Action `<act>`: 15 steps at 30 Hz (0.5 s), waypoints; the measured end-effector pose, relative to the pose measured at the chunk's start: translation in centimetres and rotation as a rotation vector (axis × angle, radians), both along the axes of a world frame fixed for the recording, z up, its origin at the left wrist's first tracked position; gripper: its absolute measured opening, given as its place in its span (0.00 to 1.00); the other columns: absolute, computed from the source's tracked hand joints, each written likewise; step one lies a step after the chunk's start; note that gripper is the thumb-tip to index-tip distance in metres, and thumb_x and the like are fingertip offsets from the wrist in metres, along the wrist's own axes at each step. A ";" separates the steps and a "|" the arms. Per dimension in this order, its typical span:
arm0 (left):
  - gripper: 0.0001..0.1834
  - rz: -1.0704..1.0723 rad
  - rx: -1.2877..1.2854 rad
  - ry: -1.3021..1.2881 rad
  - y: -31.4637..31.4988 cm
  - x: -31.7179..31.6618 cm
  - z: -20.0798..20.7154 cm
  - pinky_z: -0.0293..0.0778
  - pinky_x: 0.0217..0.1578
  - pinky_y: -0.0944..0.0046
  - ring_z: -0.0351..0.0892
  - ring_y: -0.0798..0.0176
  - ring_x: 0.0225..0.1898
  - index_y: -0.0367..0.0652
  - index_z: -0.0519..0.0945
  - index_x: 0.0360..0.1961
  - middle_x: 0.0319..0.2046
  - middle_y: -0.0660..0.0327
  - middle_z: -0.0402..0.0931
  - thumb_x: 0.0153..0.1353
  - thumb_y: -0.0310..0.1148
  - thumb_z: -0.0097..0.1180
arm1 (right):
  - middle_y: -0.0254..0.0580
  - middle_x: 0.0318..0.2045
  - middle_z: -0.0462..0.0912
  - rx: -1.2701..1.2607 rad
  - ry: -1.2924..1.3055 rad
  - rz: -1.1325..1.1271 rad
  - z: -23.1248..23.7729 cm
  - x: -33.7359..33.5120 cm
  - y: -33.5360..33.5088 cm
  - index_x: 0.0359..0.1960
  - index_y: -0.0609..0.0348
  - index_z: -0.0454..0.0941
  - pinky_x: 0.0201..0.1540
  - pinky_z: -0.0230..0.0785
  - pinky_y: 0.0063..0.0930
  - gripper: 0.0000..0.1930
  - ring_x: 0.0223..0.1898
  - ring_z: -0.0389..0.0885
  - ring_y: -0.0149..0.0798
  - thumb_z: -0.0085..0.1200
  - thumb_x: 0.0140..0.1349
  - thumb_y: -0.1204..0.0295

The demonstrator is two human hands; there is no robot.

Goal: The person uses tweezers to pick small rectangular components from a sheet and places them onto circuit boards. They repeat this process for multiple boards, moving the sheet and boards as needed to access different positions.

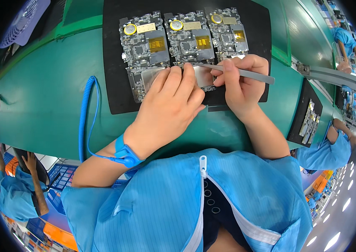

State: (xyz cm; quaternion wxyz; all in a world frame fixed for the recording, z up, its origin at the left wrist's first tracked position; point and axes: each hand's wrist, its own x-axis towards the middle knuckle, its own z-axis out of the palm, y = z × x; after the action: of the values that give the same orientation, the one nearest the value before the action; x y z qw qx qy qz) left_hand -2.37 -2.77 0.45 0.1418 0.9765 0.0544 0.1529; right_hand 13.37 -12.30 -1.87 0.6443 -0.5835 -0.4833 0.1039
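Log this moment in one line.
left hand: over circuit boards | right hand: holding tweezers, tip at middle board | boards: three, on black mat

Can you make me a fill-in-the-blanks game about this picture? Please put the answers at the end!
1. The right hand is holding a pair of grey ____.
2. The circuit boards lie on a mat that is coloured ____.
3. A blue strap goes around the person's ____ wrist.
4. The number of round, yellow-rimmed parts showing on the boards on this mat is ____.

Missing words: tweezers; black; left; three.
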 end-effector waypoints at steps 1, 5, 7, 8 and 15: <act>0.24 0.008 -0.013 -0.029 0.0 -0.2 -0.3 0.68 0.50 0.54 0.68 0.49 0.51 0.36 0.76 0.42 0.51 0.48 0.69 0.44 0.38 0.65 | 0.40 0.24 0.76 0.060 0.069 0.010 0.0 -0.3 0.1 0.35 0.64 0.62 0.22 0.72 0.15 0.08 0.21 0.77 0.23 0.51 0.62 0.81; 0.24 0.007 -0.043 -0.107 0.3 -1.2 -1.2 0.71 0.50 0.54 0.69 0.48 0.52 0.33 0.77 0.43 0.48 0.49 0.70 0.45 0.34 0.65 | 0.42 0.24 0.78 -0.025 -0.027 0.094 -0.4 -0.3 -0.3 0.33 0.63 0.64 0.23 0.71 0.16 0.07 0.22 0.77 0.23 0.51 0.62 0.81; 0.22 0.005 -0.030 -0.119 0.3 -1.4 -1.1 0.72 0.49 0.55 0.70 0.48 0.52 0.33 0.77 0.42 0.46 0.49 0.71 0.45 0.33 0.64 | 0.42 0.25 0.79 -0.043 -0.003 0.074 -0.8 -0.6 -0.3 0.33 0.64 0.66 0.24 0.73 0.17 0.08 0.23 0.79 0.25 0.54 0.61 0.79; 0.21 0.006 -0.019 -0.130 0.3 -1.3 -1.2 0.72 0.49 0.55 0.71 0.48 0.51 0.33 0.78 0.41 0.45 0.50 0.72 0.45 0.32 0.64 | 0.42 0.25 0.80 -0.059 -0.039 0.046 -1.0 -0.6 -0.3 0.33 0.64 0.66 0.24 0.73 0.17 0.08 0.24 0.79 0.25 0.55 0.60 0.78; 0.19 -0.002 0.062 -0.200 0.6 -1.0 -1.6 0.74 0.46 0.55 0.74 0.49 0.49 0.34 0.79 0.40 0.40 0.52 0.74 0.45 0.31 0.64 | 0.39 0.25 0.80 -0.108 -0.219 0.056 -0.9 -0.5 -0.3 0.33 0.64 0.68 0.23 0.73 0.18 0.08 0.23 0.80 0.29 0.57 0.58 0.79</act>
State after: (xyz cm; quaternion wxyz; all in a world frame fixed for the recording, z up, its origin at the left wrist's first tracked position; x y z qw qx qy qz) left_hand -3.33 -2.21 -1.19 0.1162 0.9604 0.0340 0.2510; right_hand 12.85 -12.60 -2.78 0.5523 -0.6115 -0.5604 0.0834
